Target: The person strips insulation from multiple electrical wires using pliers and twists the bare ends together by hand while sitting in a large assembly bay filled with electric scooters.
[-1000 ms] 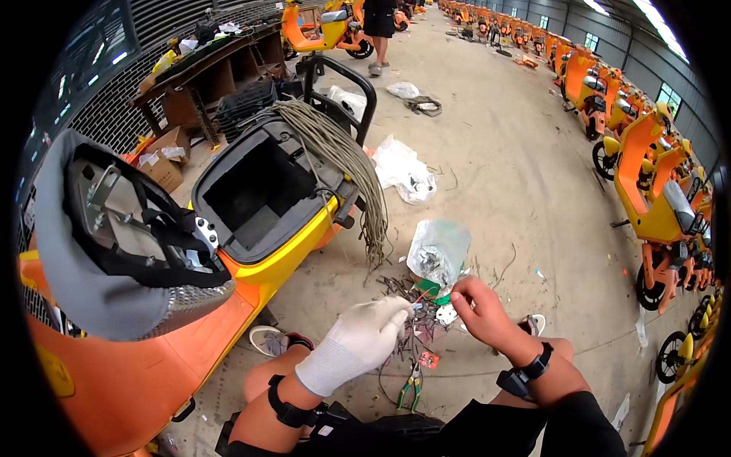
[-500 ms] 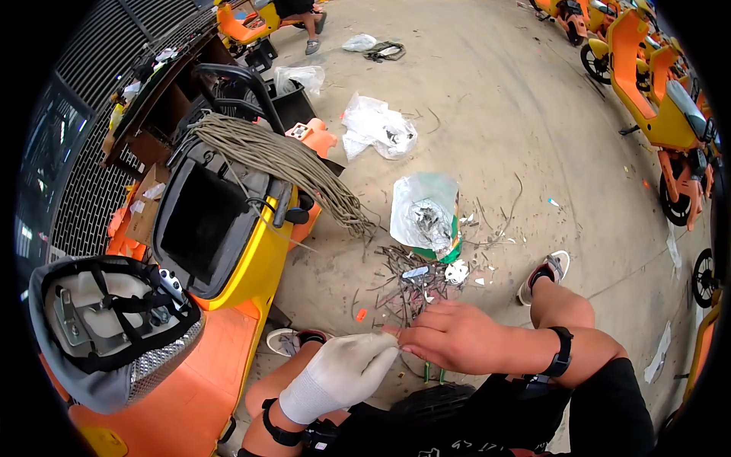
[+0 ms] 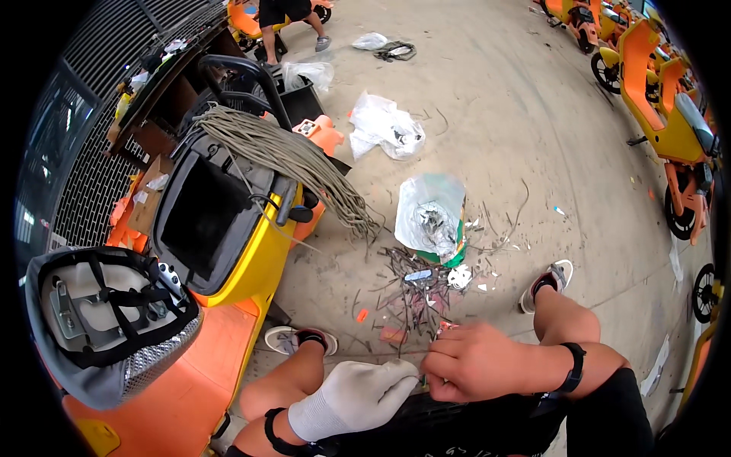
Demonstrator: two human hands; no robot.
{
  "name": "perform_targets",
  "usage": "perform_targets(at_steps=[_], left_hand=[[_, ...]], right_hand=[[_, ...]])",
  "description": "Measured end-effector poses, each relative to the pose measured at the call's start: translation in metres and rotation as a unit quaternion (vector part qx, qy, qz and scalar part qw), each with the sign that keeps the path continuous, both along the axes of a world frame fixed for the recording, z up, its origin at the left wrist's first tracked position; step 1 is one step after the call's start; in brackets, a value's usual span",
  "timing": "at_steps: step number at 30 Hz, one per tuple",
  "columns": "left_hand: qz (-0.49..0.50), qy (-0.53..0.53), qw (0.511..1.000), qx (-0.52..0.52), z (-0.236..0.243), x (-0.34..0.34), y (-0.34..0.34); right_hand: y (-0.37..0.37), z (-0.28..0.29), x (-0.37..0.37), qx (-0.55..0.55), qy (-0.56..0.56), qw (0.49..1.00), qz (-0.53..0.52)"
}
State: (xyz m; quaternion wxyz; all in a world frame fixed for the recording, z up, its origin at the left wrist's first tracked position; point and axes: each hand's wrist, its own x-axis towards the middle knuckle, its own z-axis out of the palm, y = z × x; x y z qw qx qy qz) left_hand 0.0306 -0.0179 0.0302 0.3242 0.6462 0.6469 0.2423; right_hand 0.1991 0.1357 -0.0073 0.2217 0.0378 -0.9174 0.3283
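Note:
My left hand (image 3: 358, 397), in a white knit glove, is closed with its thumb and fingers pressed together. Right beside its fingertips is my bare right hand (image 3: 483, 362), its fingers curled in. Whatever the two hands pinch between them is too small or hidden to name. A small red and white piece (image 3: 447, 327) shows at the top of my right hand's fingers; I cannot tell whether it is held. Beyond the hands, dark strip-like scraps (image 3: 411, 286) lie on the ground beside a green bag (image 3: 455, 250) with a clear plastic liner.
To my left stands a yellow and orange scooter body (image 3: 263, 259) with an open black compartment and a coil of grey cord (image 3: 297, 164). A grey seat (image 3: 106, 327) lies upturned there. White plastic sheeting (image 3: 384, 126) lies ahead, parked scooters (image 3: 655, 99) stand right, and another person (image 3: 288, 15) is far off.
Both hands have come lower and closer to my body, still close together. The red and white piece has come into sight. The far person has moved further into view.

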Motion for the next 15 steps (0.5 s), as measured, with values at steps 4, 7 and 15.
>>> perform_targets(at_steps=[4,7,15], left_hand=[[-0.020,-0.013,1.000,-0.003,0.007,0.000,-0.003],[-0.040,-0.036,0.998,0.019,0.010,0.001,-0.006],[-0.047,-0.037,0.998,-0.018,0.004,0.005,-0.028]], right_hand=[[-0.001,0.005,0.004,-0.033,0.002,0.999,0.028],[-0.002,0.010,0.007,-0.062,0.005,0.997,0.056],[0.001,0.020,0.015,-0.078,-0.017,0.991,0.106]])
